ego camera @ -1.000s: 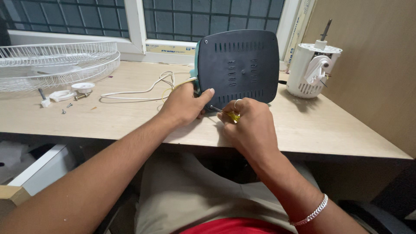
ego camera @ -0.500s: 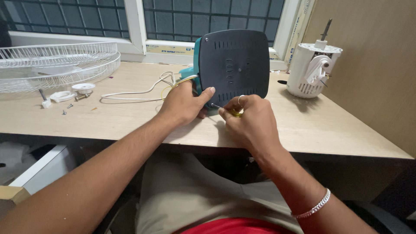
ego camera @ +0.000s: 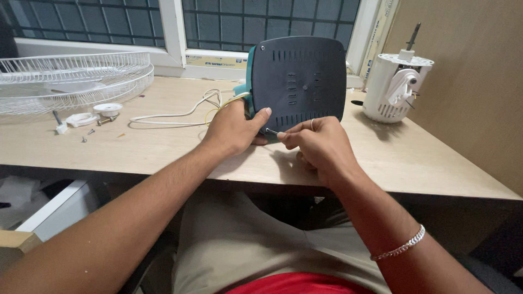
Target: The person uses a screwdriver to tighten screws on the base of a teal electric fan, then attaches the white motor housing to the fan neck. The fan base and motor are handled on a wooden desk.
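Observation:
A dark grey slotted base plate [ego camera: 298,81] with a teal edge stands upright on its side on the wooden table [ego camera: 163,147]. My left hand [ego camera: 234,129] grips its lower left corner, thumb pressed on the plate. My right hand [ego camera: 316,146] pinches a small screwdriver [ego camera: 272,132] whose metal tip meets the plate's lower left corner; the handle is hidden in my fingers. A white cord and thin yellow wires [ego camera: 180,114] trail out from behind the plate to the left.
A white wire fan guard [ego camera: 71,79] lies at the far left. Near it are white plastic caps [ego camera: 92,113] and loose screws [ego camera: 86,135]. A white fan motor housing [ego camera: 395,87] with an upright shaft stands at the right by a wooden panel. A window runs behind.
My right hand slid forward along the screwdriver, hiding its yellow handle. The plate turned slightly narrower, then back a little. My left hand kept its hold.

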